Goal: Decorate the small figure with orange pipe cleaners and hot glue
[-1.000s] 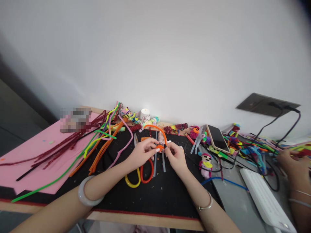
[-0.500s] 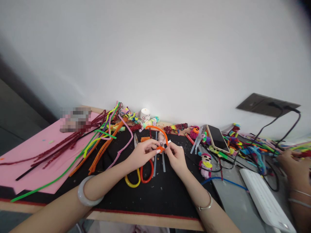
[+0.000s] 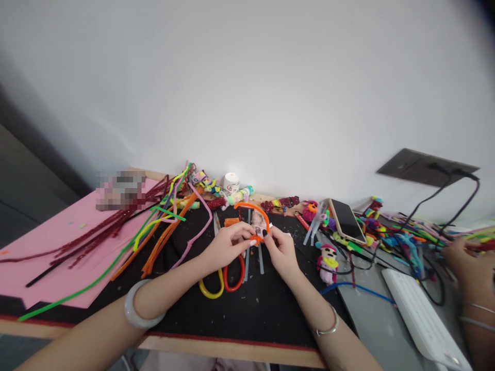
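Observation:
Between both hands is an orange pipe cleaner (image 3: 253, 206); its long free end arches up and to the left, and its lower part is bunched at the fingertips. My left hand (image 3: 234, 245) pinches it from the left. From the right, my right hand (image 3: 279, 250) pinches it between thumb and finger. Scissors (image 3: 234, 274) with one yellow and one red handle loop lie just under my left hand. Pale translucent sticks (image 3: 261, 258) lie on the black mat (image 3: 232, 317) behind and below the fingers.
Pipe cleaners (image 3: 127, 247) in several colours spread over a pink sheet (image 3: 46, 239) at left. Small fuzzy figures, a white paper cup (image 3: 231, 183) and a phone (image 3: 347, 220) line the back. A power strip (image 3: 421, 314), cables and another person's hand (image 3: 466, 268) are at right.
The orange pipe cleaner's arch has shifted slightly to the right and bent a little. Both hands keep their pinch in almost the same place.

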The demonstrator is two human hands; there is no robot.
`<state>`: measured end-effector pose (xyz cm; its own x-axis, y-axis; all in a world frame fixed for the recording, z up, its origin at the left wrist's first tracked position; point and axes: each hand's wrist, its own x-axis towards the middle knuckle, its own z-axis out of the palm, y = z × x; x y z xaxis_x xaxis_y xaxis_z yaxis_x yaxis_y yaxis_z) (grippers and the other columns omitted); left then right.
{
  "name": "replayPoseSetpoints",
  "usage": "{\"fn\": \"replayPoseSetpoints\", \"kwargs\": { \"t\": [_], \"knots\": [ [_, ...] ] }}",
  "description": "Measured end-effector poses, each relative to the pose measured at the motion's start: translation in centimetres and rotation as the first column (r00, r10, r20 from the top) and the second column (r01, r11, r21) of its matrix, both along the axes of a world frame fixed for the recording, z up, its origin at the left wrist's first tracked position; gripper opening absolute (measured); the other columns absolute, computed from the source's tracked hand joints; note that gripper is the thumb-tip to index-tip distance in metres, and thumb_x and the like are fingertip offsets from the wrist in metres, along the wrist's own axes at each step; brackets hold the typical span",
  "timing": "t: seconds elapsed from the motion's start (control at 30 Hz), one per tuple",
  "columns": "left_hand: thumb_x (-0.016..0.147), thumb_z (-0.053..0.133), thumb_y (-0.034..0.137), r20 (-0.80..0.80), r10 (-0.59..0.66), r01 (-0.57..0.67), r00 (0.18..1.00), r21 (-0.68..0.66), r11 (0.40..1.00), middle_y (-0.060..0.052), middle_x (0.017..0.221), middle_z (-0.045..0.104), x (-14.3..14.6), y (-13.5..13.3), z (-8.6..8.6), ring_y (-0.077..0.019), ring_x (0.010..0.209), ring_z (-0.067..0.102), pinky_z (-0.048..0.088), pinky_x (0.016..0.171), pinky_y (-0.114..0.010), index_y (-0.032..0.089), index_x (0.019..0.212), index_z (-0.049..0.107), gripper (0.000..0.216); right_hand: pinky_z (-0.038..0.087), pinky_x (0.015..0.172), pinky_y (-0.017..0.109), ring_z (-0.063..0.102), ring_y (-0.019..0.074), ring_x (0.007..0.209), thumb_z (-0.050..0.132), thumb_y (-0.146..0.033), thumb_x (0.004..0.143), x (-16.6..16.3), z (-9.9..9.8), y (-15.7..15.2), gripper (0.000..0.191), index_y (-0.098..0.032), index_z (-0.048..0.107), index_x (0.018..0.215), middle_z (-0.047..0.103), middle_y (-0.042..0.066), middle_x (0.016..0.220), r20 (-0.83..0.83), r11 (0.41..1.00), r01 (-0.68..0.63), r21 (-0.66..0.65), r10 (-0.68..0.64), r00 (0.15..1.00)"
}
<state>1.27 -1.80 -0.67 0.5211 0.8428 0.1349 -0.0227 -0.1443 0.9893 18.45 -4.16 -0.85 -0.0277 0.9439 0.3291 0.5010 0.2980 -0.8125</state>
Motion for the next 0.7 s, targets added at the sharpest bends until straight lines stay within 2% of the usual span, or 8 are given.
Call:
{"fn": "replayPoseSetpoints", "kwargs": {
  "t": [0.33, 0.53, 0.7],
  "knots": [
    [0.077, 0.059, 0.029, 0.000, 0.009, -0.009, 1.000, -0.008, 1.000, -0.001, 0.074, 0.061, -0.04, -0.06, 0.05, -0.0088, 0.056, 0.052, 0.046, 0.054, -0.021, 0.017, 0.092, 0.053, 0.019, 0.024, 0.047, 0.023, 0.028, 0.0091, 0.049, 0.044, -0.021, 0.081, -0.11, 0.12, -0.15, 0.027, -0.019, 0.035, 0.055, 0.030, -0.006, 0.052, 0.012, 0.998, 0.050, 0.046, -0.050, 0.999],
    [0.076, 0.060, 0.031, -0.016, -0.022, 0.021, 1.000, -0.011, 1.000, 0.001, 0.069, 0.059, 0.02, -0.14, 0.26, -0.0091, 0.054, 0.052, 0.046, 0.052, -0.022, 0.017, 0.087, 0.054, 0.019, 0.024, 0.047, 0.023, 0.029, 0.0091, 0.049, 0.043, -0.022, 0.082, -0.24, 0.35, -0.25, 0.027, -0.019, 0.038, 0.056, 0.032, -0.005, 0.052, -0.002, 0.996, 0.078, 0.048, -0.078, 0.997],
    [0.076, 0.060, 0.031, -0.042, -0.067, 0.066, 0.997, -0.023, 0.998, 0.000, 0.071, 0.059, -0.08, -0.23, 0.26, -0.0092, 0.055, 0.053, 0.046, 0.054, -0.022, 0.016, 0.085, 0.055, 0.018, 0.024, 0.047, 0.023, 0.029, 0.0090, 0.049, 0.043, -0.022, 0.081, -0.34, 0.35, -0.26, 0.029, -0.020, 0.033, 0.054, 0.030, -0.006, 0.052, -0.032, 0.995, 0.094, 0.037, -0.093, 0.995]
  ]
}}
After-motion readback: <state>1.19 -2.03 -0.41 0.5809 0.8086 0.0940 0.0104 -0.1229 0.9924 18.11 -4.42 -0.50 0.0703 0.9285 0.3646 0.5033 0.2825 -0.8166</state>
